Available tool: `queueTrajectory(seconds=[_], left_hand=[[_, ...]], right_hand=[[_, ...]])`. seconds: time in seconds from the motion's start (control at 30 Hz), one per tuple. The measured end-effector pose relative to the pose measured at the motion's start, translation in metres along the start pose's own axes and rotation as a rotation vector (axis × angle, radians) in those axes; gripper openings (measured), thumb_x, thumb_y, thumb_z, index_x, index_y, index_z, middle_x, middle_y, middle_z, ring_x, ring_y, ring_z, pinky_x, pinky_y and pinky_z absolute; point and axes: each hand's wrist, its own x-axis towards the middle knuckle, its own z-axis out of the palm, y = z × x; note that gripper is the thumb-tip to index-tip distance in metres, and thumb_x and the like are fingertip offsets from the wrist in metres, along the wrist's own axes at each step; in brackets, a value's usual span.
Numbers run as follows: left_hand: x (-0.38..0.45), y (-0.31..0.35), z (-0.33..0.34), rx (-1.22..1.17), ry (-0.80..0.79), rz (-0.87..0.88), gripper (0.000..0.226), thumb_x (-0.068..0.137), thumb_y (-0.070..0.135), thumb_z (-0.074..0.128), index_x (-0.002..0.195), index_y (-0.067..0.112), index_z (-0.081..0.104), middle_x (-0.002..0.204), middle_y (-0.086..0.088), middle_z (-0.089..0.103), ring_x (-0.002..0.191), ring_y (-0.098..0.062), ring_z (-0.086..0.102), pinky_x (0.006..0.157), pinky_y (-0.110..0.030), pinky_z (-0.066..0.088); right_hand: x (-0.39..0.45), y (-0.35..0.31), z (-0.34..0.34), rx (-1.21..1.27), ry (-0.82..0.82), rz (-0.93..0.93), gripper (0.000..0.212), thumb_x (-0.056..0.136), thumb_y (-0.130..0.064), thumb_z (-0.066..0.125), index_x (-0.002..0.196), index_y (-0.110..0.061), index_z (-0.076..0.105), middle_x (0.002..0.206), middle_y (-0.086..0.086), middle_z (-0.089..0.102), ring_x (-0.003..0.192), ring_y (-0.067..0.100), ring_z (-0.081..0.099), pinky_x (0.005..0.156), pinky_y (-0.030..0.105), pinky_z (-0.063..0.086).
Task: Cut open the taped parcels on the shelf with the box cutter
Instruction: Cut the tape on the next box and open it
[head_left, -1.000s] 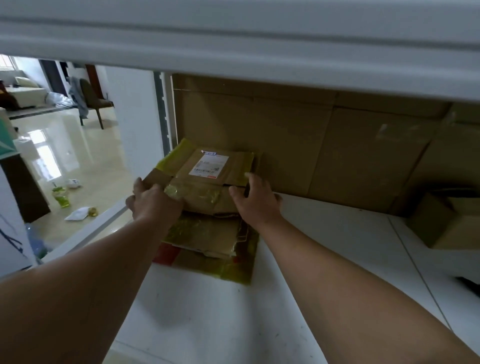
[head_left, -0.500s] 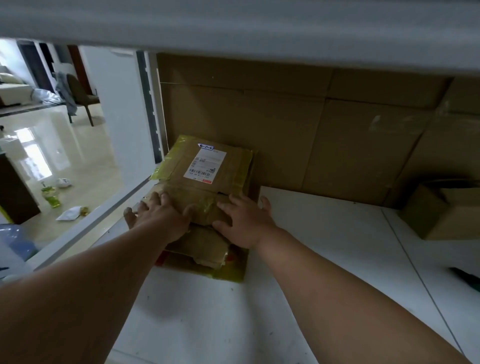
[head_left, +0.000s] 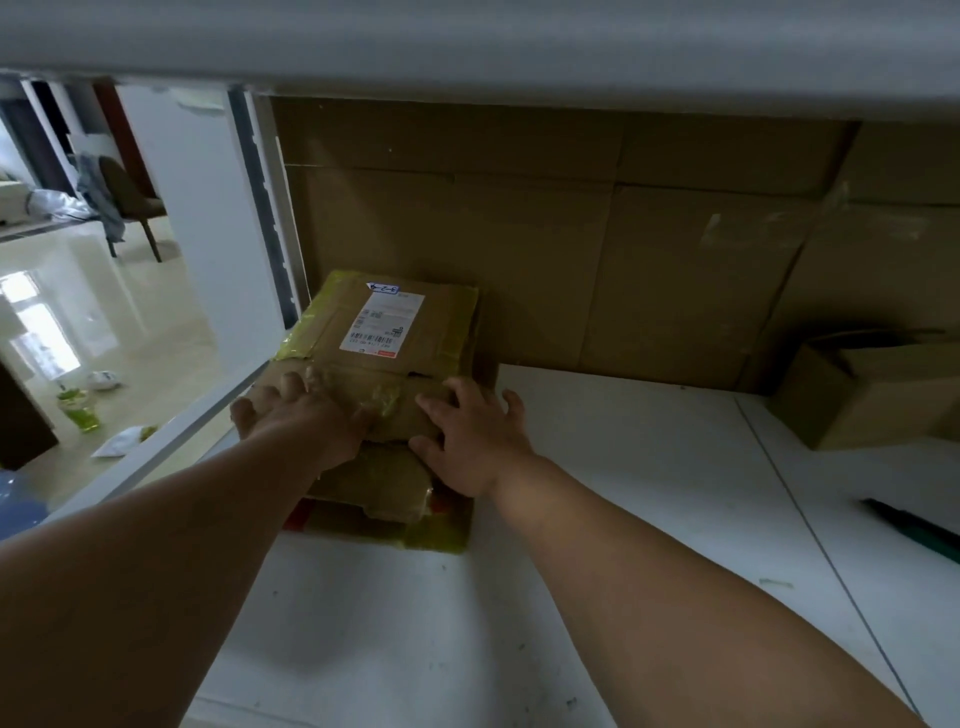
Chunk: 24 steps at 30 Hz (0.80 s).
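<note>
Item: top parcel, brown cardboard, edges bound in yellowish tape, white shipping label with barcodes on its upper face; it sits on a stack of flatter taped parcels at the back left of the white shelf, against a cardboard backing. Our left hand lies flat on the parcel's near left edge, fingers extended and spread, gripping nothing. Our right hand rests on the near right corner, fingers splayed, palm down, likewise unclenched. Further right we note an open cardboard box on the shelf.
</note>
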Motion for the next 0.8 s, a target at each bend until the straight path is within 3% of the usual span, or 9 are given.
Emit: queueTrajectory(seconds=[0.17,0.3,0.4,0.5,0.57,0.63,0.8], left_hand=[[-0.016,0.017,-0.011,-0.074,0.097,0.062,0.076,0.093,0.058,0.035,0.154,0.025,0.005,0.161,-0.006,0.013,0.147,-0.032,0.008,0.114,-0.055,0.006],[-0.036,0.044,-0.021,-0.149,0.265,0.209,0.061,0.095,0.029,0.041,0.152,0.021,0.023,0.158,-0.003,0.023,0.147,-0.027,0.011,0.118,-0.052,0.004],[-0.058,0.067,-0.028,-0.206,0.337,0.321,0.053,0.091,0.018,0.049,0.143,0.022,0.042,0.15,-0.004,0.038,0.139,-0.031,0.024,0.114,-0.051,0.018],[-0.082,0.097,-0.03,-0.246,0.41,0.426,0.036,0.096,0.015,0.044,0.128,0.022,0.059,0.135,-0.007,0.053,0.126,-0.032,0.043,0.107,-0.05,0.034],[-0.097,0.12,-0.029,-0.342,0.391,0.494,0.032,0.099,0.015,0.042,0.119,0.025,0.066,0.126,-0.007,0.059,0.11,-0.028,0.055,0.094,-0.042,0.045],[-0.113,0.145,-0.025,-0.37,0.334,0.551,0.03,0.1,0.016,0.042,0.11,0.023,0.069,0.117,-0.006,0.065,0.097,-0.025,0.06,0.079,-0.034,0.047],[-0.168,0.215,-0.003,-0.323,0.234,0.693,0.028,0.099,0.015,0.044,0.11,0.018,0.07,0.116,-0.005,0.067,0.103,-0.028,0.063,0.085,-0.033,0.048]], right_hand=[[-0.02,0.018,-0.008,0.095,0.063,0.059,0.057,0.098,-0.057,0.033,0.149,-0.031,0.033,0.151,-0.001,0.035,0.14,0.025,0.031,0.116,0.053,0.004],[-0.047,0.046,-0.015,0.092,0.048,0.143,0.049,0.1,-0.05,0.032,0.144,-0.031,0.04,0.146,0.0,0.042,0.136,0.024,0.035,0.114,0.049,0.01],[-0.072,0.071,-0.02,0.04,0.016,0.185,0.048,0.1,-0.047,0.033,0.144,-0.03,0.041,0.145,0.002,0.043,0.134,0.024,0.038,0.112,0.047,0.014],[-0.1,0.1,-0.027,0.008,-0.001,0.226,0.048,0.099,-0.043,0.036,0.145,-0.028,0.041,0.145,0.002,0.043,0.133,0.024,0.04,0.112,0.046,0.018],[-0.121,0.121,-0.034,-0.009,-0.004,0.247,0.047,0.099,-0.042,0.038,0.144,-0.028,0.043,0.144,0.002,0.044,0.131,0.024,0.041,0.111,0.045,0.02],[-0.146,0.146,-0.042,-0.029,-0.004,0.267,0.046,0.099,-0.041,0.039,0.142,-0.028,0.045,0.142,0.002,0.045,0.129,0.023,0.043,0.11,0.045,0.021],[-0.221,0.218,-0.063,-0.081,-0.043,0.358,0.042,0.098,-0.037,0.041,0.137,-0.028,0.051,0.136,0.003,0.049,0.123,0.025,0.047,0.103,0.041,0.026]])
